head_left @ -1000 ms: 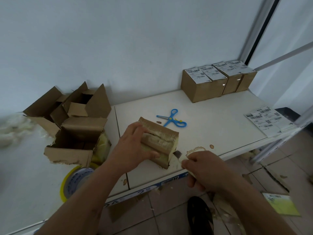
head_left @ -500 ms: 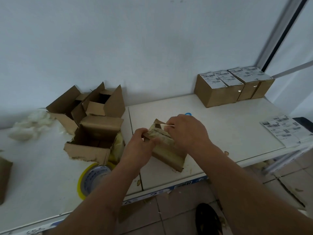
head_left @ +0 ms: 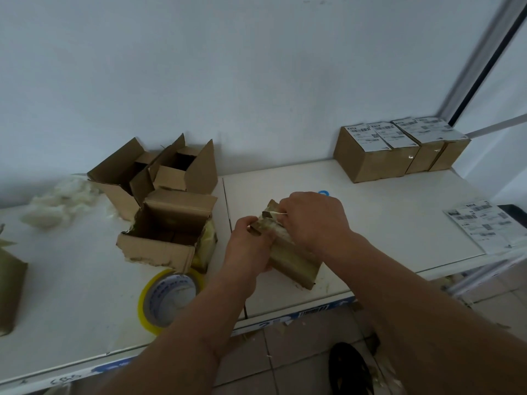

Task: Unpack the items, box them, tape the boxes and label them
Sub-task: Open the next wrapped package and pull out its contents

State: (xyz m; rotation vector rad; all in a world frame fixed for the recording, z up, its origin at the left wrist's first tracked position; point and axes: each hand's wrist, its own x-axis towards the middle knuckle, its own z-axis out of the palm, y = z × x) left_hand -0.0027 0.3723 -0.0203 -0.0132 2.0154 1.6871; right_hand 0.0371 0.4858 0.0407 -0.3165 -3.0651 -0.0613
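A small taped cardboard box [head_left: 293, 260] lies tilted on the white table [head_left: 385, 218], near its front edge. My left hand [head_left: 251, 246] grips the box's left end. My right hand [head_left: 310, 220] is on the box's top and pinches a pale strip of tape [head_left: 275, 213] at its upper edge. Most of the box's top is hidden under my hands. A yellow roll of tape [head_left: 168, 299] lies flat to the left, partly behind my left forearm.
Three open empty boxes [head_left: 168, 220] stand at the left, beside white stuffing [head_left: 57, 203]. Several labelled sealed boxes [head_left: 399, 149] line the back right. Label sheets [head_left: 484, 223] lie at the right edge. A blue scissor handle [head_left: 323, 193] peeks out behind my right hand.
My right hand came up from the table's front edge onto the top of the box and took hold of a tape strip. The view shifted left.
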